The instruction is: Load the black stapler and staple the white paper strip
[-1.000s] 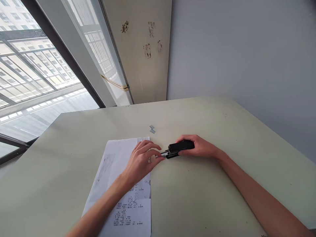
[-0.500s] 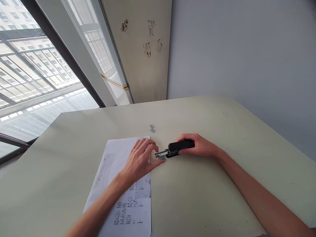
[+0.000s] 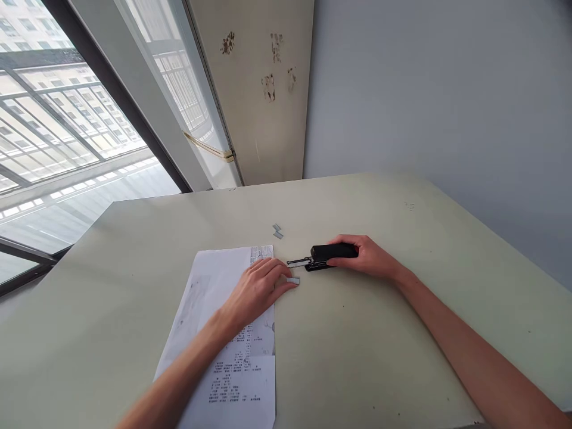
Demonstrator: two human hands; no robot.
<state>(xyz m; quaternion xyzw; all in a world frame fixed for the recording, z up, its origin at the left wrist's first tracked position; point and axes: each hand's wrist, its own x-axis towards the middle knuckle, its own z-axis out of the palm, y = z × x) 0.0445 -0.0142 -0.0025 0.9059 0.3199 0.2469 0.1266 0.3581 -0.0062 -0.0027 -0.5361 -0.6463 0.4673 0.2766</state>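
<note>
Before me is the table (image 3: 353, 357), with a paper (image 3: 203, 286) on it running under the left hand (image 3: 263, 283). At that hand's two o'clock, the right hand (image 3: 369, 255) wraps round the stapler (image 3: 333, 252), whose rail (image 3: 298, 261) juts toward nine o'clock. The left pinches narrowly on a strip (image 3: 294, 280); two more strips (image 3: 277, 235) lie toward its twelve o'clock.

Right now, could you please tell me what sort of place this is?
Probably an indoor office or home workspace: a stapler, a printed sheet on the table, and a window at left.
</note>
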